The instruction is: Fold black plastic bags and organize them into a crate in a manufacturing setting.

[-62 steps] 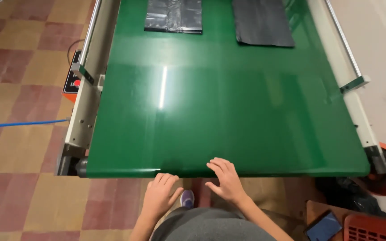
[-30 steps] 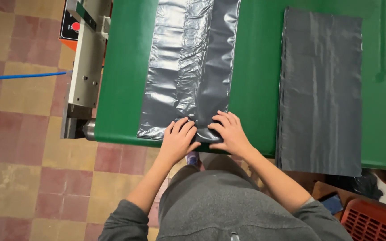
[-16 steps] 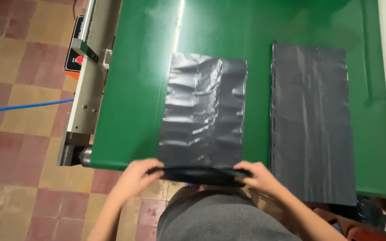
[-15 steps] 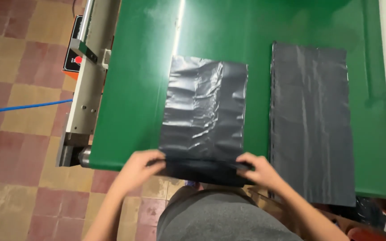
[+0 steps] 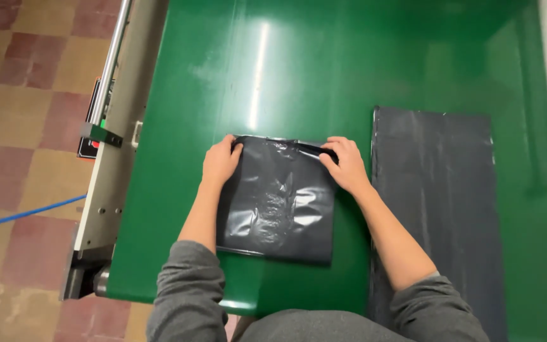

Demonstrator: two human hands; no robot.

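From my remote seat I looked straight down on a green conveyor belt (image 5: 375, 76) with two dark plastic bags on it. The folded black bag (image 5: 278, 202) lay near the belt's near edge, left of centre, doubled over so that its far edge was the one under the fingers. My left hand (image 5: 221, 161) rested on the far-left corner of that bag, fingers spread flat; my right hand (image 5: 348, 163) sat on the far-right corner, with the thumb and fingers seeming to pinch the upper layer there. The hands were well apart, one at each corner, both pressing on the plastic.

Just to the right, a longer flat black bag (image 5: 435, 209) lay unfolded, its left edge close beside my right forearm but apart from the folded one. A grey machine frame (image 5: 118, 171) ran along the belt's left side, and a blue cable (image 5: 26, 214) crossed the tiled floor (image 5: 26, 76).

I judged this to be the folding step, mid-crease. The next move would call for both corners kept square and the trapped air smoothed out.
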